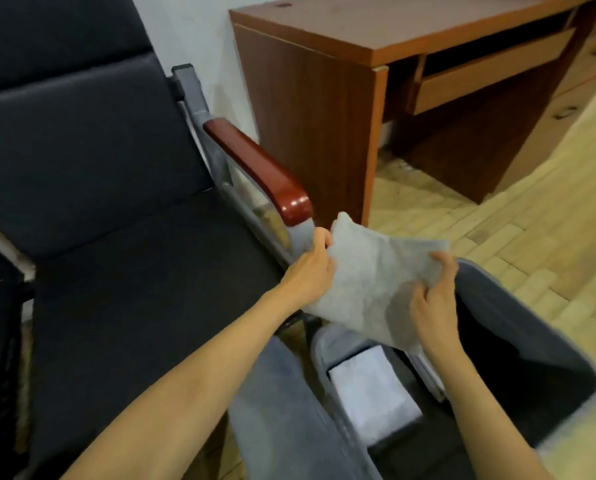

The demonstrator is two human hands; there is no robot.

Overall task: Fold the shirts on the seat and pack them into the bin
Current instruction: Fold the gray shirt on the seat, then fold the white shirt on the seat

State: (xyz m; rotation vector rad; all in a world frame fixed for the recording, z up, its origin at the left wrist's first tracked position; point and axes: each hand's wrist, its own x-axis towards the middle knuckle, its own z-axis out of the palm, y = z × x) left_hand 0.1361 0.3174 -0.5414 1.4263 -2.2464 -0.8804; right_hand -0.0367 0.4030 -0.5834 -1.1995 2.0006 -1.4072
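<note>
A folded light grey shirt (pixel 376 282) hangs tilted above the open grey bin (pixel 545 327), between both hands. My left hand (pixel 312 271) grips its left edge, beside the chair's armrest. My right hand (pixel 435 306) grips its right edge, over the bin's mouth. Inside the bin lies a folded white shirt (pixel 372 393). The dark seat (pixel 144 306) on the left shows no shirts.
The seat's red-brown armrest (pixel 258 168) juts out just above my left hand. A brown wooden desk (pixel 358 81) stands behind, on the pale wood floor (pixel 497 237). My leg in grey trousers (pixel 282 410) is at the bin's left side.
</note>
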